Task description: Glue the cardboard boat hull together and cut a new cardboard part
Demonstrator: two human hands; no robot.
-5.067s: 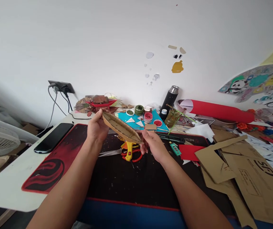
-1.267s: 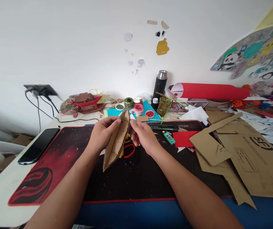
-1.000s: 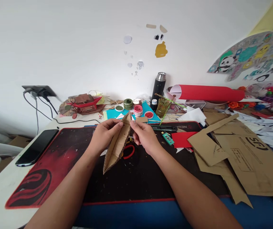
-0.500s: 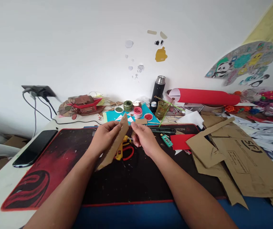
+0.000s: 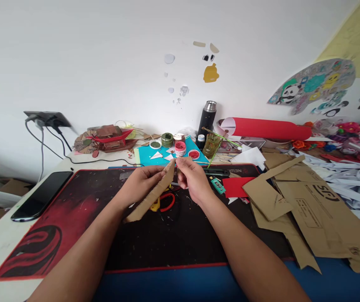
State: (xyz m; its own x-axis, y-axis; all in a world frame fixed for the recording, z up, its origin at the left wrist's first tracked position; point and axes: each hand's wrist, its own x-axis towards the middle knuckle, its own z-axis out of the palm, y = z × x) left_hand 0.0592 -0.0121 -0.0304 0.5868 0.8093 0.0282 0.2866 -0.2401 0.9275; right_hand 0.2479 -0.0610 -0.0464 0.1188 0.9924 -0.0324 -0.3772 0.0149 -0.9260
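My left hand [image 5: 140, 184] grips a long piece of brown cardboard [image 5: 155, 193], tilted on edge with its torn, corrugated side showing. My right hand [image 5: 192, 178] is closed, thumb and fingertips pinching at the cardboard's far upper tip. Whatever lies inside the curled right fingers is hidden. Below and behind the cardboard, a yellow tool [image 5: 155, 205] and the red handle of scissors [image 5: 168, 202] lie on the dark desk mat [image 5: 173, 243], partly covered.
Paint pots [image 5: 180, 147] and white paper triangles sit on a blue sheet [image 5: 142, 156] behind my hands. Cardboard sheets [image 5: 312, 214] are stacked at right, near red paper [image 5: 235, 187]. A phone [image 5: 43, 195] lies left. A black flask [image 5: 208, 117] stands by the wall.
My right hand has come up against the cardboard's far tip, closing the gap. The cardboard has tilted over to the right. A small brown piece above my right hand is out of sight now.
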